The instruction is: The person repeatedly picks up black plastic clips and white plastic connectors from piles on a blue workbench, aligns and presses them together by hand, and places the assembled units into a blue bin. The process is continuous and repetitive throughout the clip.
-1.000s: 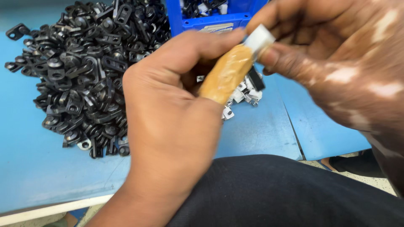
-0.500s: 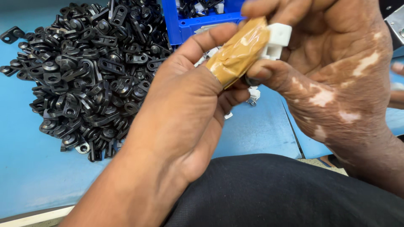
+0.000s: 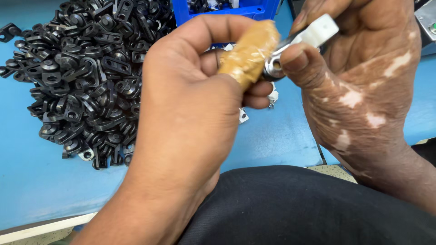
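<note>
My left hand [image 3: 190,104] grips a stubby tool with a handle wrapped in tan tape [image 3: 249,56], thumb laid along its top. My right hand [image 3: 359,81] pinches a small white plastic clip with a metal ring [image 3: 309,38] between thumb and fingers. The tool's tip meets the clip's metal ring, just above the blue table. The tool's working end is hidden by the ring and my thumb.
A large heap of black plastic clips [image 3: 86,77] lies on the blue table [image 3: 41,181] at the left. A blue bin [image 3: 227,9] holding more parts stands at the top centre. A few white clips [image 3: 243,115] lie under my hands. Dark cloth [image 3: 290,208] covers my lap.
Both hands have shifted right and slightly up. The white clip has been turned so its metal ring now faces the tool's tip.
</note>
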